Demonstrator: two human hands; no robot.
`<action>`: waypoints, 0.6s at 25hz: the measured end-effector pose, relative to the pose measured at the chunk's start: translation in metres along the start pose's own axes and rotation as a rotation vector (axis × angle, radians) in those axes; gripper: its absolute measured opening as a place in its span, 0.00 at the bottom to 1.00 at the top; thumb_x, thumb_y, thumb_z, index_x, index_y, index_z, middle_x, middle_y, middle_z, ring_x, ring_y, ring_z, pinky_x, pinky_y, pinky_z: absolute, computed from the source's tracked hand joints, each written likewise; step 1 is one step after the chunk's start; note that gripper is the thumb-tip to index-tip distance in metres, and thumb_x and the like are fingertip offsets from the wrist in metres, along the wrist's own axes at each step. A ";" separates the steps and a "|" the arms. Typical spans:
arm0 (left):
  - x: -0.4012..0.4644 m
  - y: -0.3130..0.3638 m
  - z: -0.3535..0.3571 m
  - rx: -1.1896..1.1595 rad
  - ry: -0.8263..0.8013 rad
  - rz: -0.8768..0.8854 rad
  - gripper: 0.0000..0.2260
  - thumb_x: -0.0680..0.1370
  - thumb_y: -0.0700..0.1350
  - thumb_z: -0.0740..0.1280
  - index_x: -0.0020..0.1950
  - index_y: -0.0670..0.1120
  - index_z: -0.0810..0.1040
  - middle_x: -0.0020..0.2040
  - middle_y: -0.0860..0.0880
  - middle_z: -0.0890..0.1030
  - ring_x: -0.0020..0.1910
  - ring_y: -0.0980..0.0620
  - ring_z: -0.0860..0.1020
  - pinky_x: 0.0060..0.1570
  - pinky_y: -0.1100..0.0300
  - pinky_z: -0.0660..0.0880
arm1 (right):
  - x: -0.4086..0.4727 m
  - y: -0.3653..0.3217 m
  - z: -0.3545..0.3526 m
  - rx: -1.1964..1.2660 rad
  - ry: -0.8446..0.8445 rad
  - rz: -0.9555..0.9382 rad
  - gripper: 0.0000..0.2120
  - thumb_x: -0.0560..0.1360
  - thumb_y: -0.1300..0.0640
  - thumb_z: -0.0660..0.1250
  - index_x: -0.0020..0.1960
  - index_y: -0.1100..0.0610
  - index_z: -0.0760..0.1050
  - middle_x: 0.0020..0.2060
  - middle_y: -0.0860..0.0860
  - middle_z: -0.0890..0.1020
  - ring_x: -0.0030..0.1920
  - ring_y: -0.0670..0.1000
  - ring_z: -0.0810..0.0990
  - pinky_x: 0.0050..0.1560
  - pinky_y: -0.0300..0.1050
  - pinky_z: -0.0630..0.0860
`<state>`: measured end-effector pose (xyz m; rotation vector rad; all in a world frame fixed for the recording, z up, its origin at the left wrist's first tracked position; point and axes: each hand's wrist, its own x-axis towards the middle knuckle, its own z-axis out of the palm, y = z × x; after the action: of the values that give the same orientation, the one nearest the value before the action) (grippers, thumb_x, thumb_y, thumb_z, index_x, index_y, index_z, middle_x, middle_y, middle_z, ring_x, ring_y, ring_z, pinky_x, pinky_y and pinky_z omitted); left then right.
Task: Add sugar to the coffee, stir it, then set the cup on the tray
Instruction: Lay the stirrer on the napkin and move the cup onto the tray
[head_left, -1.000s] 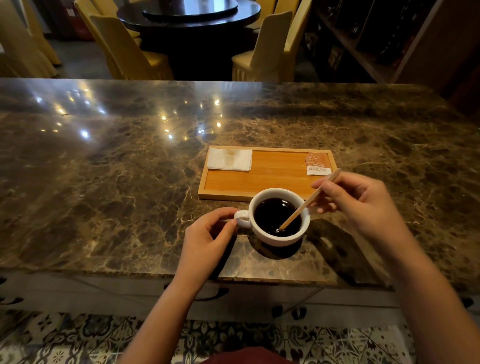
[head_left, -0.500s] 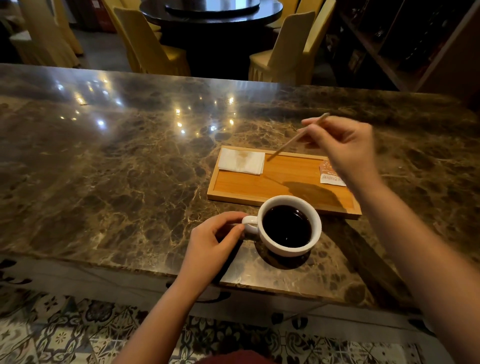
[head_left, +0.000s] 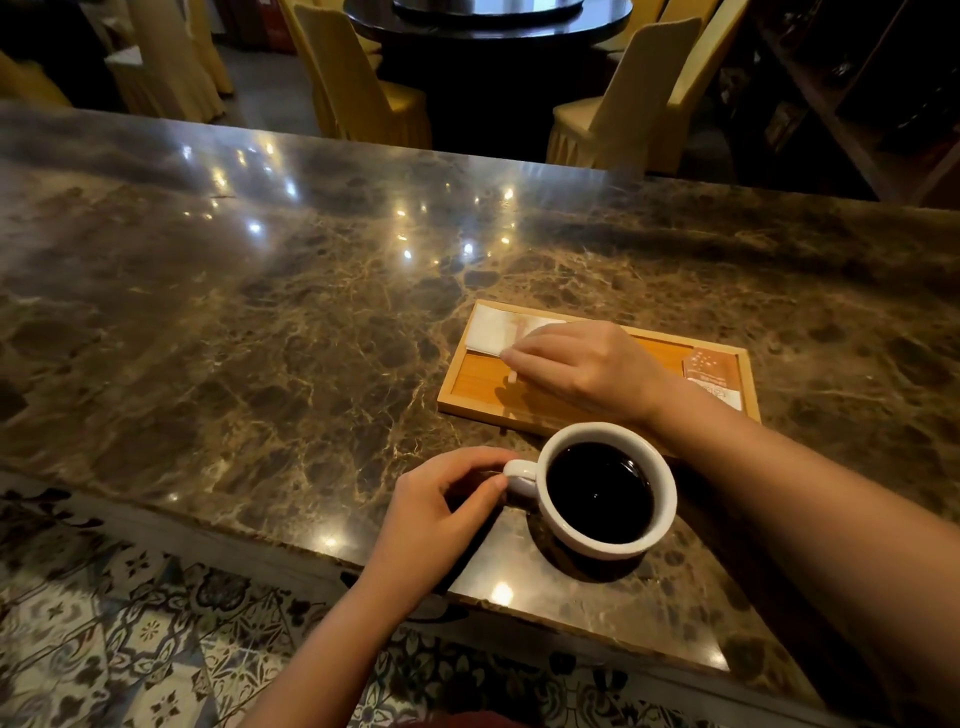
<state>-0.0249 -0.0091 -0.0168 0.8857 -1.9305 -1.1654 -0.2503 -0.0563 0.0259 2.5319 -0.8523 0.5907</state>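
White cup (head_left: 608, 491) — handle pinched by left fingers (head_left: 488, 480) — right hand (head_left: 587, 366) curled over tray (head_left: 478, 387).

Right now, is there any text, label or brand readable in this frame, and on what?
Sugar packet at the right end of the tray: white printing, too small and blurred to read.
Napkin: a faint mark only, no letters.
Cup: no marking visible.

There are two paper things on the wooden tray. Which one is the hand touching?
The white napkin at the tray's far left end. The right hand's fingertips rest at its edge. The orange sugar packet lies apart at the right end, untouched.
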 end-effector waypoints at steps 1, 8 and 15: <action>0.000 0.001 0.000 0.001 0.002 0.000 0.16 0.75 0.36 0.68 0.54 0.57 0.80 0.53 0.61 0.82 0.51 0.63 0.80 0.49 0.72 0.74 | 0.001 0.000 0.002 0.007 -0.009 -0.015 0.10 0.74 0.63 0.64 0.50 0.68 0.78 0.40 0.63 0.84 0.38 0.59 0.83 0.28 0.50 0.80; 0.001 0.004 0.000 0.026 0.004 0.012 0.18 0.75 0.37 0.68 0.53 0.61 0.78 0.54 0.63 0.81 0.51 0.64 0.80 0.50 0.74 0.73 | 0.005 -0.008 0.015 0.088 -0.119 0.023 0.12 0.77 0.56 0.63 0.48 0.64 0.79 0.40 0.60 0.84 0.38 0.56 0.82 0.27 0.49 0.78; 0.000 0.004 -0.001 0.004 -0.001 0.007 0.16 0.75 0.36 0.68 0.54 0.56 0.79 0.53 0.59 0.82 0.51 0.62 0.80 0.50 0.71 0.74 | 0.003 -0.011 0.010 0.096 -0.182 0.075 0.15 0.78 0.54 0.59 0.47 0.64 0.78 0.40 0.60 0.83 0.39 0.56 0.81 0.29 0.50 0.78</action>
<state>-0.0250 -0.0082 -0.0133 0.8801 -1.9359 -1.1582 -0.2386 -0.0548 0.0165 2.6826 -1.0083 0.4383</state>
